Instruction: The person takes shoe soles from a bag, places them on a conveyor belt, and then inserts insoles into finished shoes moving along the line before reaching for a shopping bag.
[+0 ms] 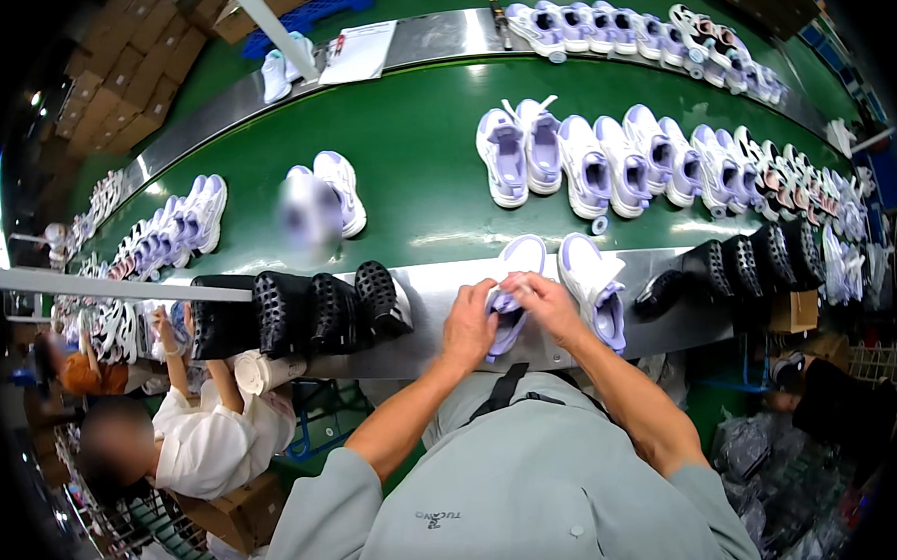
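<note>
Below hands [469,326] at a white-lilac shoe [523,251], dark lettering [439,519] marks the shirt [506,458].

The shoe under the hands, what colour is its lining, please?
The shoe's lining is lavender, showing best in the head view.

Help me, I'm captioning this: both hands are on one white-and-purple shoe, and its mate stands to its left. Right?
Not the side: the head view shows the mate to the right of the shoe that the left hand and right hand are on.
</note>
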A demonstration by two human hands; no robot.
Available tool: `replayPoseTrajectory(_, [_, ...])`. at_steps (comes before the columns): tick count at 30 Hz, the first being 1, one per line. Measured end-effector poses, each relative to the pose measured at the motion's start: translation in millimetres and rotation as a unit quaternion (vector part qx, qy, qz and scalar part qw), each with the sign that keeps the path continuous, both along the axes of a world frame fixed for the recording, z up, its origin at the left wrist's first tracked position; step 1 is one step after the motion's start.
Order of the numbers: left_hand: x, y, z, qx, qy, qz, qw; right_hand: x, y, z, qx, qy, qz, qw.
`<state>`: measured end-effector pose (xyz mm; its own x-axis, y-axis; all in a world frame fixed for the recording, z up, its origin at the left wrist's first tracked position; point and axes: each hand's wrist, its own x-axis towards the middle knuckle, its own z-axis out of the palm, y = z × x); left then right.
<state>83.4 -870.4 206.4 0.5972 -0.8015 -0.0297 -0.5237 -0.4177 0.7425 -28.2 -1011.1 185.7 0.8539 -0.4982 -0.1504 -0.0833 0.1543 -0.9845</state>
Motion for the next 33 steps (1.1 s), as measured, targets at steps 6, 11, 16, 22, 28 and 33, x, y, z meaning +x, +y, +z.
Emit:
replayPoseTrajectory(6, [1.0,-12.2,23.3,-0.067,-0.255,-0.142,0.954,1.2,2.4,0.0,0.207,-0.007,-0.109,0.972])
replayPoseTrajectory(11, [16.1,-4.2,19.4,-0.079,-0.316,-0.356,0.876,-5.6,-9.3,-0.9,0.214,0.074,-0.083,0.971])
replayPoseTrajectory(16, [7.4,-1.4,13.5,-0.045,-0.32,-0.396,0.86,-0.6,-12.3,4.1,0.204,0.067,-0.008,0.977])
replayPoseTrajectory(22, [0.9,39.2,31.2,-0.048,-0.152,-0.222,0.962,-11.8,-21.6,28.2,0.241,0.047,0.032,0.969])
replayPoseTrajectory(28, [-21.3,32.7,-9.3,0.275,0.273,0.042,0.921,-9.4,-13.7,30.8,0.084,0.076,0.11,0.987])
replayPoseTrajectory(33, [-29.6,20.7,-1.2,0.184,0.418,0.119,0.882,-24.7,-20.4,60.4,0.066,0.073,0.075,0.992])
